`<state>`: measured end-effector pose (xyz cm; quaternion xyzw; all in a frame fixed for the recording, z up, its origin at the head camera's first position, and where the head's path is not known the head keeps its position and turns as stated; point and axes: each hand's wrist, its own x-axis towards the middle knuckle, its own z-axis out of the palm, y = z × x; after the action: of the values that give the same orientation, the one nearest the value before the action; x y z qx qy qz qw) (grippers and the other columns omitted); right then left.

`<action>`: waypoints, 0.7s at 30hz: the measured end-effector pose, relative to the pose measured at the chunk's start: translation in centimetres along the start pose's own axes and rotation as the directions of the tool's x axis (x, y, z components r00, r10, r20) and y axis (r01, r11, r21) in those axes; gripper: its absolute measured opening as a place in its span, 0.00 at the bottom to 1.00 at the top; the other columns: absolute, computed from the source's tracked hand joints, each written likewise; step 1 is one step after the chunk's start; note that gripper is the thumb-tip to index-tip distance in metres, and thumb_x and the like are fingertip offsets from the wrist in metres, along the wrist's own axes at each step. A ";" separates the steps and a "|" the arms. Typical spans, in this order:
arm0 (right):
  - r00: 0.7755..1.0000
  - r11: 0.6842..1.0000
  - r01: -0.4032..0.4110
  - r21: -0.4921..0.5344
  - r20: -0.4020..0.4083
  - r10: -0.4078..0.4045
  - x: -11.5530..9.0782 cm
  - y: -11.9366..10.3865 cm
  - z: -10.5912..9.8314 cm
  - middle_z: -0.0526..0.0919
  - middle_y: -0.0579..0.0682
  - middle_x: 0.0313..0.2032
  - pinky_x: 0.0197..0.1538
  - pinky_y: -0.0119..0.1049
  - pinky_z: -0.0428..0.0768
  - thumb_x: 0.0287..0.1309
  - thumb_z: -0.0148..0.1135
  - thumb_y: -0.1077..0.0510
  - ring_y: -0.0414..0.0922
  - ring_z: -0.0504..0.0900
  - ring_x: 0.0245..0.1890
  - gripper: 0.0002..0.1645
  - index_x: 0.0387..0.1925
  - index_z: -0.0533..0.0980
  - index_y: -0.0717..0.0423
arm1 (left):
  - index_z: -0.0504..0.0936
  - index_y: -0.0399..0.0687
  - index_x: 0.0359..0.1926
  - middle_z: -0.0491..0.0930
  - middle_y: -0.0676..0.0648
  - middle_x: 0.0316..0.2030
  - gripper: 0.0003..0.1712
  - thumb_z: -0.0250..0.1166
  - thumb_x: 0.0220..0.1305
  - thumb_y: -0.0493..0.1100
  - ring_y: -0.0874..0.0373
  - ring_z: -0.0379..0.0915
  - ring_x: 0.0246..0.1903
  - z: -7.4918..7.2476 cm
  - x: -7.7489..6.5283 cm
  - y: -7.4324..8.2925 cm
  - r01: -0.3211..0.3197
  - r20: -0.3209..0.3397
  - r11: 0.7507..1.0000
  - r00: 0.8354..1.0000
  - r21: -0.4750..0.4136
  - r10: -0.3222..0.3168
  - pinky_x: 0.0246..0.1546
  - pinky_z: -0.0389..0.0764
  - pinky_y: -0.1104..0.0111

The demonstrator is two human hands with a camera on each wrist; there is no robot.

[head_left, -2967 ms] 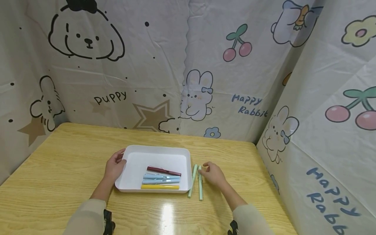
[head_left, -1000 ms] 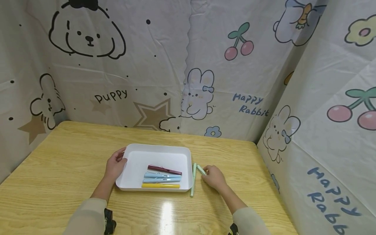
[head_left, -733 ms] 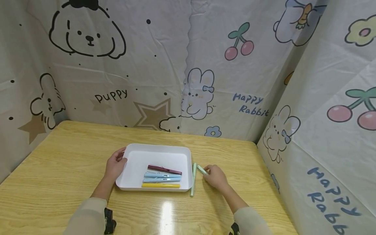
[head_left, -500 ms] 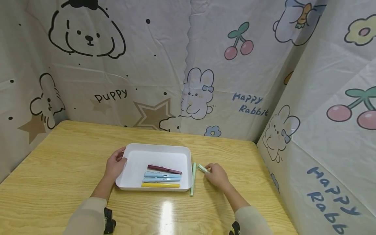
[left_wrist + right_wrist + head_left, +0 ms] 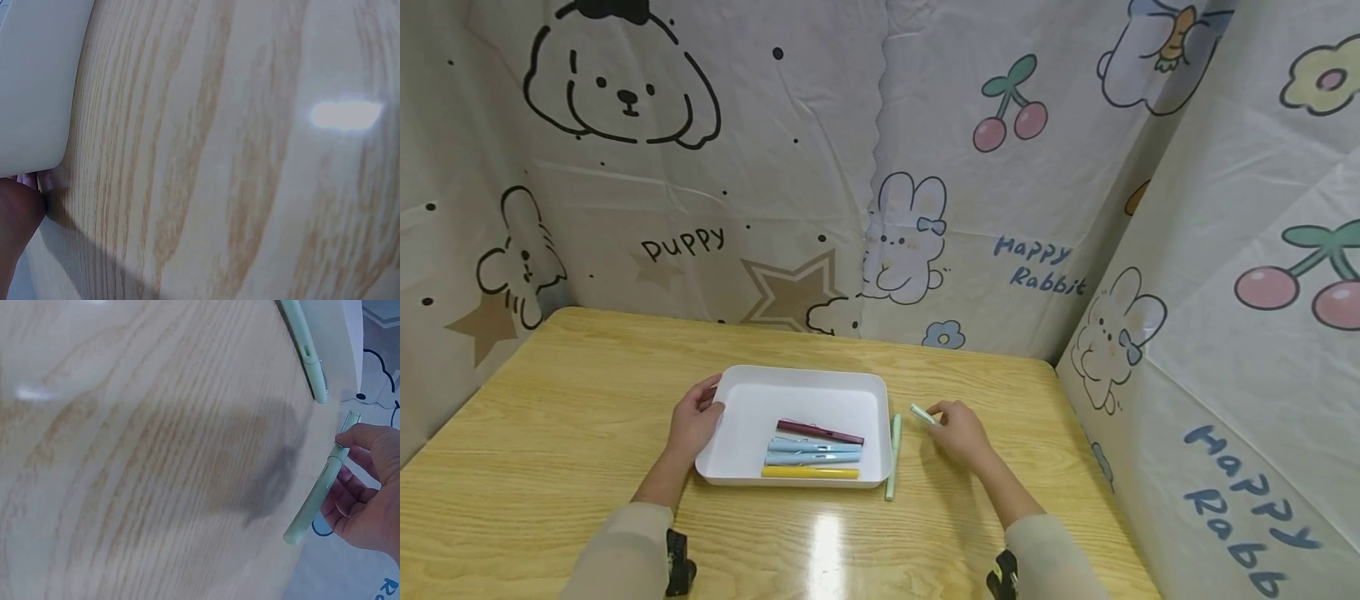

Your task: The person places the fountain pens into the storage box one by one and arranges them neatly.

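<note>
My left hand (image 5: 695, 423) grips the left side of a white tray (image 5: 805, 381), its thumb over the rim. Inside the tray lie a dark red pen (image 5: 820, 431), light blue pens (image 5: 814, 452) and a yellow pen (image 5: 810, 472). My right hand (image 5: 958, 429) pinches a light green pen (image 5: 319, 490) between thumb and fingers, above the table to the right of the tray. Another light green pen (image 5: 893, 458) lies on the table along the tray's right side. In the left wrist view only part of the left hand (image 5: 19, 209) shows, at the tray's corner.
The wood-grain table (image 5: 737, 542) reaches back to a printed cloth (image 5: 775, 192) hung behind it. A second stretch of cloth (image 5: 1210, 375) hangs along the right side. Bright light reflects off the table in front of the tray.
The right hand has taken up one of the two green pens beside the tray and moved it right and upward, off the table. The left hand and tray stay almost in place.
</note>
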<state>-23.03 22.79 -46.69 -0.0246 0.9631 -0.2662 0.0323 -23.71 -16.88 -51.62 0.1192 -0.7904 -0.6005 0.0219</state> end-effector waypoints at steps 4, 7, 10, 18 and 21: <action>1.000 1.000 0.017 0.005 0.007 -0.017 0.2 -0.4 -0.3 0.73 0.53 0.31 0.28 0.33 0.66 0.54 0.58 0.61 0.44 0.68 0.27 0.16 0.46 0.79 0.58 | 0.58 0.44 0.69 0.64 0.34 0.63 0.30 0.46 0.66 0.35 0.43 0.62 0.60 0.0 0.0 0.0 0.002 0.001 1.000 1.000 0.001 -0.002 0.60 0.66 0.54; 0.999 0.999 0.036 -0.020 0.013 -0.036 0.5 -0.7 -0.4 0.74 0.52 0.31 0.29 0.33 0.67 0.53 0.60 0.61 0.44 0.69 0.28 0.16 0.45 0.79 0.57 | 0.59 0.44 0.69 0.64 0.34 0.63 0.30 0.46 0.66 0.35 0.43 0.62 0.60 0.0 0.0 0.0 0.003 0.001 1.000 1.000 0.001 -0.003 0.60 0.66 0.55; 0.999 0.998 0.047 -0.039 0.024 -0.046 0.9 -1.0 -0.4 0.75 0.52 0.31 0.29 0.33 0.68 0.52 0.60 0.60 0.44 0.70 0.28 0.16 0.45 0.80 0.56 | 0.59 0.44 0.69 0.64 0.34 0.63 0.30 0.46 0.66 0.36 0.43 0.62 0.60 0.0 0.0 0.0 0.003 0.004 1.000 1.000 0.001 -0.003 0.59 0.67 0.55; 0.994 0.993 0.104 -0.053 0.033 -0.102 1.6 -2.6 -0.5 0.75 0.51 0.30 0.27 0.33 0.68 0.48 0.60 0.61 0.44 0.70 0.27 0.17 0.44 0.80 0.56 | 0.59 0.44 0.69 0.64 0.34 0.63 0.30 0.46 0.66 0.36 0.43 0.61 0.61 0.0 -0.1 0.1 0.011 0.002 1.000 1.000 -0.002 -0.011 0.60 0.66 0.54; 0.990 0.989 0.140 -0.056 0.039 -0.138 1.8 -3.3 -0.5 0.75 0.51 0.29 0.27 0.33 0.67 0.47 0.60 0.62 0.44 0.69 0.27 0.17 0.43 0.81 0.56 | 0.59 0.44 0.69 0.64 0.34 0.64 0.30 0.46 0.66 0.36 0.43 0.61 0.61 0.0 0.0 0.1 0.012 0.002 1.000 1.000 -0.006 -0.012 0.60 0.66 0.54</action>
<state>-24.79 20.13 -44.67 -0.0972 0.9657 -0.2388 0.0299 -23.69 -16.87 -51.52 0.1232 -0.7880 -0.6030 0.0180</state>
